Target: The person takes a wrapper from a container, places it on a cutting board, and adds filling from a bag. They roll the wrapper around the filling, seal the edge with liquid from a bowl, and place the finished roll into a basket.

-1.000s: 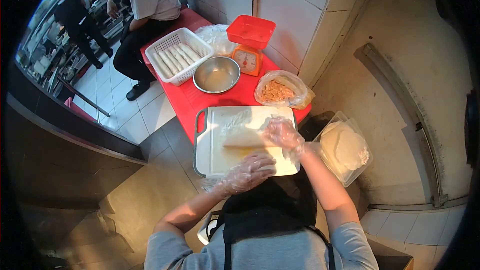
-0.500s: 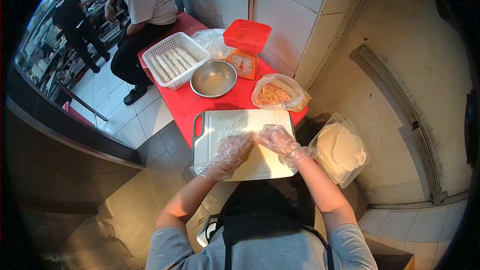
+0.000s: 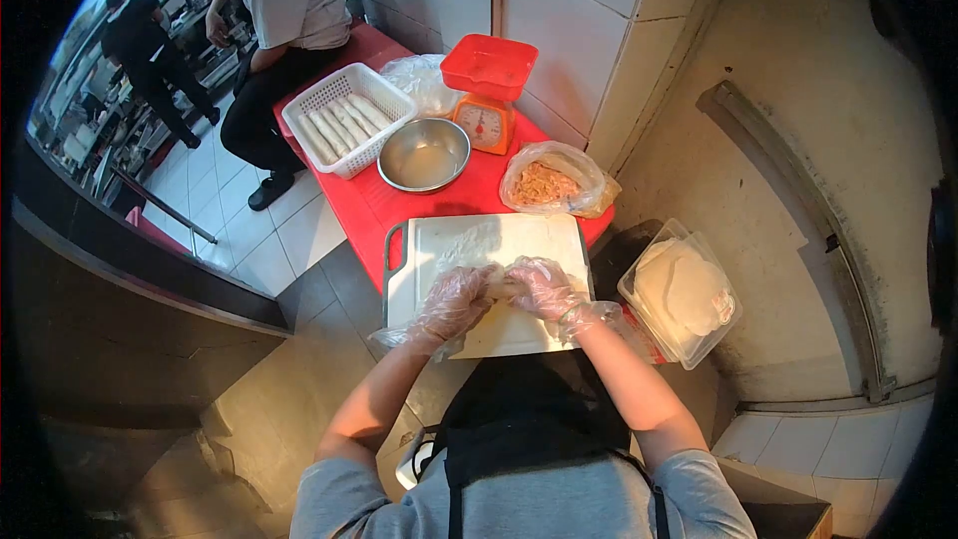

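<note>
Both my hands wear clear plastic gloves and meet above the white cutting board (image 3: pixel 459 248). My left hand (image 3: pixel 457 301) is closed around one end of a pale spring roll (image 3: pixel 501 286). On the other end, the fingers of my right hand (image 3: pixel 542 289) are wrapped too. Gloves and fingers cover most of the roll. Beyond the board, a clear bag (image 3: pixel 574 160) stands open with orange-brown filling (image 3: pixel 544 183) in it. To the right of my right hand, a plastic tub (image 3: pixel 720 334) holds a stack of pale round wrappers (image 3: pixel 679 284).
The red table (image 3: pixel 364 205) also bears a white basket (image 3: pixel 344 168) of several rolls, a steel bowl (image 3: pixel 424 155), a plastic bag (image 3: pixel 427 85) and an orange scale (image 3: pixel 484 125) with a red pan. A seated person (image 3: pixel 294 0) is at the back left; another person (image 3: pixel 150 50) stands farther off.
My hands have drawn up from the board's surface, and the roll now shows between them. The right hand has shifted slightly left, its fingers curled over the roll.
</note>
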`<action>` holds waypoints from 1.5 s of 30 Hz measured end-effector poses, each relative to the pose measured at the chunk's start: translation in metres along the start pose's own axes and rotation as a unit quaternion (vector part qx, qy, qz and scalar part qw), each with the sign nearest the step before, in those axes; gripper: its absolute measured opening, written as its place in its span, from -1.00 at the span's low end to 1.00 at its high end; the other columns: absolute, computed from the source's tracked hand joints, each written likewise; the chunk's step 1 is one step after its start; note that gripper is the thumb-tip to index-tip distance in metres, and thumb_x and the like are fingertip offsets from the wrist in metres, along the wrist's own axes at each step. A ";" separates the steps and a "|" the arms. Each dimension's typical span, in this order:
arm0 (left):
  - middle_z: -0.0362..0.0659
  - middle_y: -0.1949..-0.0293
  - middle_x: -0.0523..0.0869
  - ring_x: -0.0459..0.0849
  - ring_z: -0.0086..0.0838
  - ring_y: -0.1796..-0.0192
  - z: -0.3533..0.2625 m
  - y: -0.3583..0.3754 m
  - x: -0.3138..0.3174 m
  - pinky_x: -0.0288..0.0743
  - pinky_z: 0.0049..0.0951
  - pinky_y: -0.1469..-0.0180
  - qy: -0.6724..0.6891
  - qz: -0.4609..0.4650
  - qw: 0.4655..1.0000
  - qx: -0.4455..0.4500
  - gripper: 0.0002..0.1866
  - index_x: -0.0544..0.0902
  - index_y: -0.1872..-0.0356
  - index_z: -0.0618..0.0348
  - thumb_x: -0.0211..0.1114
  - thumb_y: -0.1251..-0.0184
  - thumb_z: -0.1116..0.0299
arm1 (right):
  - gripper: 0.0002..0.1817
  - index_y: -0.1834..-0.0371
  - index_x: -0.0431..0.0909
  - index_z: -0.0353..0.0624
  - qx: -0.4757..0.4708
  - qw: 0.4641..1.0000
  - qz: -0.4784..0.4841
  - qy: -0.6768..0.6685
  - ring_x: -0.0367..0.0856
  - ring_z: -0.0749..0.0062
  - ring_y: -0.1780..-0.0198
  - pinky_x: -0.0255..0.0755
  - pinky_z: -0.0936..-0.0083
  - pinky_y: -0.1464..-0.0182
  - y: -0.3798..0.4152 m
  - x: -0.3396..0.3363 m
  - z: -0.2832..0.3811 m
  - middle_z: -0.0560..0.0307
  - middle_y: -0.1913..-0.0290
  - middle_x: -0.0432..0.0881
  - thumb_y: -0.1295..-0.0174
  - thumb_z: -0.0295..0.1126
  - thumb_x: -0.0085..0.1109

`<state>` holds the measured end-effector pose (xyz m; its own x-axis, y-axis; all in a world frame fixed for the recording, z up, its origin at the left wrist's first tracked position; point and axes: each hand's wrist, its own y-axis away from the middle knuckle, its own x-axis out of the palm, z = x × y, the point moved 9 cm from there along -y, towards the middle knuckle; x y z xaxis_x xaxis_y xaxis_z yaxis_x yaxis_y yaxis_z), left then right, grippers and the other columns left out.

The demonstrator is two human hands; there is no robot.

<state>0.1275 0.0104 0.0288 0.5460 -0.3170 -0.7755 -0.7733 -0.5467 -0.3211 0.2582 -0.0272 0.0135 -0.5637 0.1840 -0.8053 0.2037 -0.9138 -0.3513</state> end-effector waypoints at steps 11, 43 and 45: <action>0.04 0.10 0.65 0.62 -0.03 0.08 -0.030 -0.009 0.028 0.52 -0.02 -0.01 -0.121 0.033 0.992 -0.016 -0.67 0.63 0.01 0.11 0.37 -0.19 0.31 | -0.72 0.27 0.67 -0.12 -0.013 0.999 -0.025 -0.026 0.62 -0.01 0.17 0.52 0.14 0.06 0.022 -0.036 -0.004 0.00 0.29 0.62 0.14 -0.47 0.39; 0.01 0.31 0.69 0.67 0.00 0.18 0.016 -0.011 0.017 0.55 -0.07 0.05 -0.034 0.127 0.989 -0.062 -0.77 0.71 0.26 0.12 0.48 -0.08 0.29 | -0.85 0.36 0.67 -0.15 0.039 0.998 -0.045 -0.005 0.64 -0.02 0.18 0.50 0.10 0.04 0.040 -0.037 -0.013 -0.02 0.31 0.64 0.03 -0.42 0.33; 0.02 0.25 0.68 0.66 0.00 0.13 -0.004 -0.019 0.027 0.53 -0.05 0.00 -0.018 0.096 0.995 -0.010 -0.76 0.70 0.19 0.10 0.44 -0.13 0.29 | -0.87 0.38 0.68 -0.17 0.040 0.997 -0.054 -0.022 0.64 -0.01 0.21 0.52 0.13 0.08 0.041 -0.055 -0.006 -0.03 0.34 0.64 0.02 -0.43 0.35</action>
<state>0.1586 0.0093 0.0165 0.3766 -0.3892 -0.8406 -0.8555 -0.4942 -0.1545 0.3021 -0.0732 0.0406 -0.6144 0.2677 -0.7422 0.0761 -0.9162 -0.3934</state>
